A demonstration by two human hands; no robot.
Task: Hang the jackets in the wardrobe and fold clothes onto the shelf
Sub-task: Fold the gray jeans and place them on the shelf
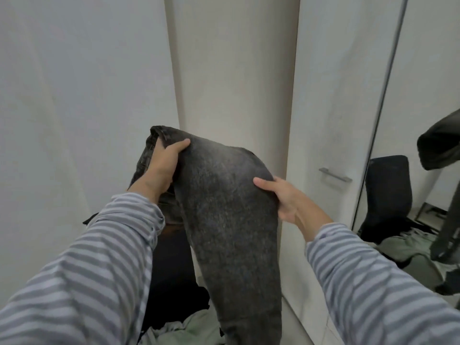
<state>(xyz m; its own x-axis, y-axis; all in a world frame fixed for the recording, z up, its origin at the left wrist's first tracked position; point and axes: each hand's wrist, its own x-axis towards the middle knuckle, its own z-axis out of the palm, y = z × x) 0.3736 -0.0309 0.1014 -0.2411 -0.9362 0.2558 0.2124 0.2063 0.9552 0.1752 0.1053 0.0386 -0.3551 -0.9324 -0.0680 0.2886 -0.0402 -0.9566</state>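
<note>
Head view. Garment, dark grey, washed denim, apparently jeans (pixel 224 207): held up in the centre of the frame, draped over both hands, one long leg hanging down to the bottom edge. Waistband end bunched at the upper left of the cloth.

Left hand (pixel 165 160): centre left, thumb laid over the top fold, fingers curled round the bunched waistband end, gripping it. Sleeve striped grey and white.

Right hand (pixel 283 197): centre right, thumb on the near face of the cloth, fingers tucked behind its right edge, pinching it. Same striped sleeve.

Wardrobe doors (pixel 82 108): white, flat panels filling the upper left and centre behind the jeans. One further panel at right carries a metal bar handle (pixel 335 175).

Mirror (pixel 423 120): tall, at the right edge; reflects a dark chair (pixel 388 192), pale green cloth and a dark garment.

Pile of clothes (pixel 189 329): pale green and light fabric at the bottom centre, below the hanging leg. Dark item (pixel 171 270) just above it, behind the left sleeve; kind cannot be told.
</note>
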